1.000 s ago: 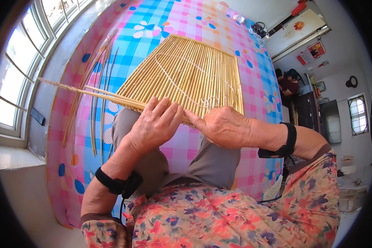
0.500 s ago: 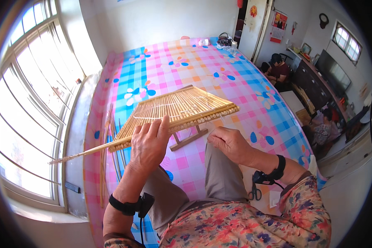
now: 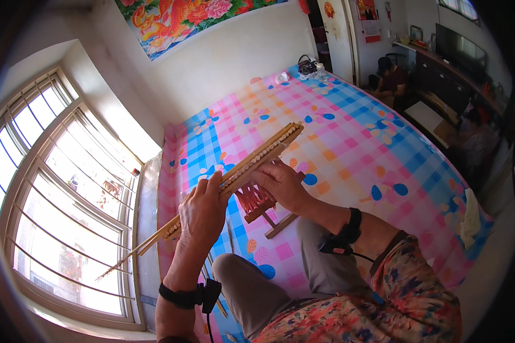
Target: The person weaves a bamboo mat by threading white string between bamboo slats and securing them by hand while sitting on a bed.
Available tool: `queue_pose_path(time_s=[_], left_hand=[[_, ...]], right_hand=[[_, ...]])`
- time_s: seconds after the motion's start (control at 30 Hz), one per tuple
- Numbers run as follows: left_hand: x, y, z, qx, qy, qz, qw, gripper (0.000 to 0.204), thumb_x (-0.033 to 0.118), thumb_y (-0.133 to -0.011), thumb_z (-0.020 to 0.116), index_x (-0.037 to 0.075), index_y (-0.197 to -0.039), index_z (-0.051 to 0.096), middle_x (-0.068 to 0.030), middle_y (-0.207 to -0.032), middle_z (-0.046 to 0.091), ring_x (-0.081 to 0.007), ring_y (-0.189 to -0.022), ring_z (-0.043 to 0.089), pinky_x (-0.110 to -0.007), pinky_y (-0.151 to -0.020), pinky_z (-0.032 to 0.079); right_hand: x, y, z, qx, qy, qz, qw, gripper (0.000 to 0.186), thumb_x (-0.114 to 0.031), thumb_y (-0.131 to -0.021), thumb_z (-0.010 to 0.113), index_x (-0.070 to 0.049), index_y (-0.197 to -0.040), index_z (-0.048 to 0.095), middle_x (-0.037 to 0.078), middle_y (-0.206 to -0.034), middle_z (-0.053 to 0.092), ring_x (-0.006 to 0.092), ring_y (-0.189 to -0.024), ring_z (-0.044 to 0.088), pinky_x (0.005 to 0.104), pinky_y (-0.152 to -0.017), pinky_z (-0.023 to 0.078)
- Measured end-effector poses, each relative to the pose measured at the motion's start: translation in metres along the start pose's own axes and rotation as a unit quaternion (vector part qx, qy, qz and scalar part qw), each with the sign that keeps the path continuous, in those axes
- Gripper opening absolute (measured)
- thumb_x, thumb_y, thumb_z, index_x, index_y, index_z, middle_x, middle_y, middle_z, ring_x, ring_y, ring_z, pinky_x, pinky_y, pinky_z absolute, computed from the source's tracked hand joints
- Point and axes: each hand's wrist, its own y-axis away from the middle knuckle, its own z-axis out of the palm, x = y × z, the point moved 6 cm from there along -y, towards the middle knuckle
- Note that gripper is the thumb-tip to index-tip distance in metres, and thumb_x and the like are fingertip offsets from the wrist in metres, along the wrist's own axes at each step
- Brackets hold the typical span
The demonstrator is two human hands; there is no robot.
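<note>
A panel of straw-coloured stalks laid side by side is tilted up before me, its row of cut ends facing me. My left hand is wrapped round its lower left part, thumb behind. Past that hand, long stalks stick out to a frayed tip. My right hand is closed at the panel's underside, fingertips against it; what they pinch, if anything, is hidden. Below stands a small wooden stand with reddish strips on it, partly covered by my hands.
A checked pink, blue and orange sheet covers the wide surface I sit on. Loose stalks lie by my left leg. A barred window is at left. Two people sit at far right near a board. A bag lies at the back.
The panel has tipped from nearly flat to steep, its right end rising. My right hand has moved left and up from beside the panel to its underside. The view has turned.
</note>
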Motion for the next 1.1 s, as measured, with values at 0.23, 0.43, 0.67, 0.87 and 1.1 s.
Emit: queue_pose_path(time_s=[0.23, 0.43, 0.67, 0.87, 1.1], left_hand=[[0.007, -0.027, 0.012, -0.013, -0.044, 0.033, 0.998, 0.029, 0.019, -0.083, 0.066, 0.004, -0.105, 0.054, -0.0139, -0.086, 0.059, -0.0351, -0.085, 0.062, -0.046, -0.073, 0.05], [0.001, -0.039, 0.025, -0.066, -0.021, 0.008, 0.998, 0.027, 0.018, -0.084, 0.065, 0.004, -0.097, 0.047, -0.0186, -0.091, 0.062, -0.0394, -0.09, 0.061, -0.049, -0.076, 0.05], [-0.008, -0.043, 0.024, -0.046, -0.038, -0.03, 0.998, 0.023, 0.018, -0.084, 0.063, 0.004, -0.097, 0.049, -0.0185, -0.092, 0.063, -0.0405, -0.09, 0.062, -0.052, -0.073, 0.05], [-0.042, -0.051, 0.003, 0.009, 0.007, -0.124, 0.992, 0.022, 0.025, -0.089, 0.056, 0.006, -0.1, 0.055, -0.0196, -0.091, 0.066, -0.0386, -0.082, 0.065, -0.05, -0.071, 0.051], [0.003, -0.017, 0.037, 0.037, -0.074, 0.041, 0.996, 0.018, 0.01, -0.081, 0.062, 0.004, -0.096, 0.053, -0.0134, -0.088, 0.061, -0.0331, -0.086, 0.062, -0.045, -0.073, 0.047]], right_hand=[[0.002, -0.008, 0.015, -0.016, 0.05, -0.014, 0.999, 0.025, -0.02, -0.092, 0.059, 0.005, -0.088, 0.061, 0.009, -0.074, 0.056, 0.0135, -0.068, 0.055, 0.0317, -0.062, 0.044], [0.008, -0.024, 0.019, 0.0, 0.029, -0.107, 0.994, 0.021, -0.014, -0.089, 0.057, 0.005, -0.081, 0.057, 0.014, -0.074, 0.056, 0.019, -0.067, 0.053, 0.0356, -0.064, 0.044], [0.007, -0.028, 0.029, -0.004, -0.067, -0.009, 0.998, 0.022, -0.015, -0.09, 0.056, 0.004, -0.079, 0.054, 0.011, -0.068, 0.051, 0.0155, -0.065, 0.05, 0.0352, -0.061, 0.043], [-0.003, 0.071, 0.02, -0.182, 0.028, 0.057, 0.981, 0.02, -0.013, -0.09, 0.059, -0.001, -0.074, 0.056, 0.002, -0.065, 0.053, 0.0079, -0.062, 0.047, 0.0292, -0.058, 0.041], [-0.014, 0.137, -0.073, -0.266, 0.35, -0.061, 0.896, 0.01, -0.015, -0.08, 0.065, -0.009, -0.074, 0.061, 0.009, -0.072, 0.056, 0.0264, -0.062, 0.057, 0.0354, -0.054, 0.045]])
